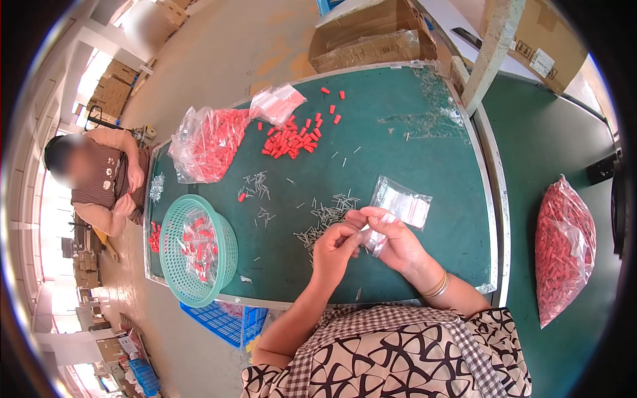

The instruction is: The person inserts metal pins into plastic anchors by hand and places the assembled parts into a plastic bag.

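Both my hands are close together over the green table (pixel 345 169), near its front edge. My left hand (pixel 337 247) is closed, its fingertips pinching the edge of a small clear plastic bag (pixel 375 240). The fingers of my right hand (pixel 397 240) are wrapped round the same bag. Just beyond and left of my hands lies a pile of small metal screws or pins (pixel 332 213). A stack of flat clear bags (pixel 403 203) rests behind my right hand. Loose red plugs (pixel 290 142) form a heap farther back.
A large bag of red plugs (pixel 212 142) and a green basket (pixel 169 259) with filled bags stand at the left. Across the table's left end sits a co-worker (pixel 109 172). Another red-filled bag (pixel 564 249) lies right; a cardboard box (pixel 371 50) is behind.
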### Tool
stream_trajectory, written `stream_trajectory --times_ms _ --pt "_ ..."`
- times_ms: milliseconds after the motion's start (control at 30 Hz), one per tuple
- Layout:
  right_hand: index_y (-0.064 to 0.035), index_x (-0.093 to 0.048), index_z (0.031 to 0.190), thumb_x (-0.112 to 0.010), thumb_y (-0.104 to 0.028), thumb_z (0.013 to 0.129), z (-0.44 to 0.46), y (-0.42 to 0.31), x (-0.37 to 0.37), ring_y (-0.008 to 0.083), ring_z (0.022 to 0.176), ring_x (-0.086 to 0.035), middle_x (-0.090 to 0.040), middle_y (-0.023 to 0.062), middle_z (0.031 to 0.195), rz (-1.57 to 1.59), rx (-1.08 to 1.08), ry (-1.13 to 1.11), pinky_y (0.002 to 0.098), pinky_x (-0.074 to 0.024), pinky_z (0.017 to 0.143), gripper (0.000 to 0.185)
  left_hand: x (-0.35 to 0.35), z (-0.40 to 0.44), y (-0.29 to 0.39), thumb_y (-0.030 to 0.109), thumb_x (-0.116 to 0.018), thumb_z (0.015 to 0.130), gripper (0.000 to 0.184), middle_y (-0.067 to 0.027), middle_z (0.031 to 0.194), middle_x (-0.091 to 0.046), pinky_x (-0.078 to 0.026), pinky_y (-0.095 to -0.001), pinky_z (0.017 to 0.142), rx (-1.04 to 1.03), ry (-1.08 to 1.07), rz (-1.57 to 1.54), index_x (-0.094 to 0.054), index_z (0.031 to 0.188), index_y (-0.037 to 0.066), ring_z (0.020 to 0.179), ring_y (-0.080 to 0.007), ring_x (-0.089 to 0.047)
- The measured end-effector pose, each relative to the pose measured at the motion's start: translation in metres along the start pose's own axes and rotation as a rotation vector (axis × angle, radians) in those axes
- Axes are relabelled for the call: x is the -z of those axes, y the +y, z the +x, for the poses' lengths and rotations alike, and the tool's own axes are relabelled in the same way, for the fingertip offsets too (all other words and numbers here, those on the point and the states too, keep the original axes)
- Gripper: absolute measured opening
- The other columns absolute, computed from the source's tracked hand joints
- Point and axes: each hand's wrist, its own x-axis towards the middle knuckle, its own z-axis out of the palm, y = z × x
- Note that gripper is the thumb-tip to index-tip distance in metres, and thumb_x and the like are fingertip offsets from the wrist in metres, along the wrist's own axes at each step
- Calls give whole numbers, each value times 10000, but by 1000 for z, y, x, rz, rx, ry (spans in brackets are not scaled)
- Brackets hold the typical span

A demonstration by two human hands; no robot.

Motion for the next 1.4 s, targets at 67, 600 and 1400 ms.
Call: stream_trajectory --times_ms 67,600,1400 --pt "-20 -537 1262 -572 -143 962 0 -1 2 290 1191 -557 -583 169 1283 5 1 34 438 -456 1006 325 1 0 -3 42 -595 926 36 -45 849 -635 -482 -261 607 -20 17 -123 -605 903 17 668 -113 -575" --pt "-20 -522 1221 -574 -109 959 -6 -16 -5 64 523 -348 -507 -19 743 -3 28 171 215 -317 478 281 14 -1 3 111 -514 993 78 -108 950 -676 -562 -308 658 -67 225 -456 -550 966 46 703 -144 -635" --pt "-65 -584 901 -574 -241 976 2 -1 -6 119 656 -561 -584 32 777 -52 125 224 352 -543 819 192 -28 -7 -21 -26 -707 785 140 -108 834 -657 -495 -288 623 -637 52 628 -691 917 19 712 -201 -640"
